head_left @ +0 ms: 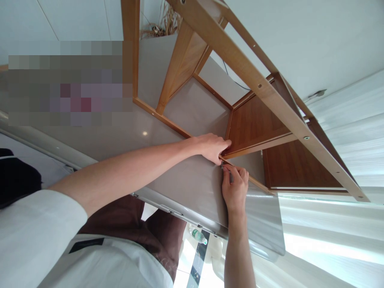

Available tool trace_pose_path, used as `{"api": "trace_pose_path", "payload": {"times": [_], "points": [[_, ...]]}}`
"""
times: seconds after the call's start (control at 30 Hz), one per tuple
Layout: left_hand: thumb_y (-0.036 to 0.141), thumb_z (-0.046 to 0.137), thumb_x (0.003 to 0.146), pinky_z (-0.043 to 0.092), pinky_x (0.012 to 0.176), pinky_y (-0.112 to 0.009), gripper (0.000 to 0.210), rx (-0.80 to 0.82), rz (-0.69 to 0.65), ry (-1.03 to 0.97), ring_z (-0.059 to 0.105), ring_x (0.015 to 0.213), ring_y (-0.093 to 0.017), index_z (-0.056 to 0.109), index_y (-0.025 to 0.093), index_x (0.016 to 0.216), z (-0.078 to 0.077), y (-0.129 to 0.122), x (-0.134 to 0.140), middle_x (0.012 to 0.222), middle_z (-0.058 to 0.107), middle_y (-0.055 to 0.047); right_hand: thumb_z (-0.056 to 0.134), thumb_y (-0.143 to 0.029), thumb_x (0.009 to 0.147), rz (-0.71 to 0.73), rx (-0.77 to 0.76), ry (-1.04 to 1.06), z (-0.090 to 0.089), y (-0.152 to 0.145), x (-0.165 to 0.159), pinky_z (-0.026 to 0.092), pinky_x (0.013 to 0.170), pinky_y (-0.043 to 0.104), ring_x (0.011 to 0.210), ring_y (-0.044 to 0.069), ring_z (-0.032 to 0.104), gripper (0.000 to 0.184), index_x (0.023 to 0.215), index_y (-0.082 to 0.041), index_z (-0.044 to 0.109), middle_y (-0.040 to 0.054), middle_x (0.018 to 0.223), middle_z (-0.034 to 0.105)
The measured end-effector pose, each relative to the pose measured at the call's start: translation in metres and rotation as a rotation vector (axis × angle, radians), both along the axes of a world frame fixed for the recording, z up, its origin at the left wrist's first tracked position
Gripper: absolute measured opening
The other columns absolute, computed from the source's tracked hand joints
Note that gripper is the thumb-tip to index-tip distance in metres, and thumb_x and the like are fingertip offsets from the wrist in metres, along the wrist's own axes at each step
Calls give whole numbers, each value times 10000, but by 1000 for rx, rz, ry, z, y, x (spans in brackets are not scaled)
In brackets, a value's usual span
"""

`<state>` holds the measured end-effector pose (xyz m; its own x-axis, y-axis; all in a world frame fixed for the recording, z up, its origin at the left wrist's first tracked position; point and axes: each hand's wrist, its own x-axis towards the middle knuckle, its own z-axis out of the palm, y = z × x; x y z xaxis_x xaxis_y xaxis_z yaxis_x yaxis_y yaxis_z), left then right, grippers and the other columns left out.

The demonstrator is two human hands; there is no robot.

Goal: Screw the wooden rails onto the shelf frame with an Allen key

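A wooden shelf frame (177,130) with slanted divider panels rests on a grey, glossy tabletop (180,180). My left hand (213,148) is closed over its lower front rail, where a brown divider panel (255,120) meets it; the fingertips are partly hidden. Just below that joint, my right hand (236,184) pinches a small metal piece (222,164) against the rail's outer face. Its kind is too small to make out. The long upper rail (259,85) has several holes, some with metal fittings in them.
Dried plant stalks (171,18) stand behind the frame at the back. White curtains (336,224) hang on the right. Below the table's front edge, a clear plastic bottle (198,235) lies near my legs. A blurred patch covers the left part of the view.
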<state>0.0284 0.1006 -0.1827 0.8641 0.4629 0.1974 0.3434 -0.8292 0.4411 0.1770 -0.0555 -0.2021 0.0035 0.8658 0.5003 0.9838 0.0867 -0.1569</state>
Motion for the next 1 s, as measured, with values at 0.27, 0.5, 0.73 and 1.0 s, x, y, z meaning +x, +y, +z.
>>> {"api": "trace_pose_path", "payload": {"times": [0.27, 0.5, 0.73, 1.0], "points": [[451, 657, 690, 422, 568, -320, 508, -17, 5, 17, 678, 788, -271, 524, 202, 1112, 0, 0, 0, 925, 723, -71, 513, -274, 969, -1, -15, -7, 0, 1, -1, 435, 849, 369, 869, 203, 510, 210, 1007, -196, 704, 70, 927, 590], [431, 660, 683, 424, 564, -327, 486, -20, -3, 6, 681, 782, -276, 538, 195, 1090, 1, 0, 0, 923, 726, -71, 506, -283, 972, -7, -15, -4, 0, 1, -1, 433, 851, 379, 868, 204, 509, 212, 999, -203, 700, 69, 924, 595], [418, 668, 692, 448, 614, -334, 473, -32, -2, 14, 683, 806, -277, 552, 196, 1094, 1, 0, 1, 918, 725, -66, 493, -294, 978, -41, -3, -44, 3, 0, -5, 431, 862, 384, 875, 210, 482, 229, 1013, -211, 704, 72, 925, 544], [441, 667, 701, 417, 563, -323, 468, -31, -21, 1, 678, 775, -263, 551, 195, 1082, 0, 0, 0, 911, 722, -59, 446, -271, 990, -9, 19, -130, 4, 1, -9, 417, 875, 406, 902, 218, 449, 259, 1054, -217, 691, 92, 982, 517]]}}
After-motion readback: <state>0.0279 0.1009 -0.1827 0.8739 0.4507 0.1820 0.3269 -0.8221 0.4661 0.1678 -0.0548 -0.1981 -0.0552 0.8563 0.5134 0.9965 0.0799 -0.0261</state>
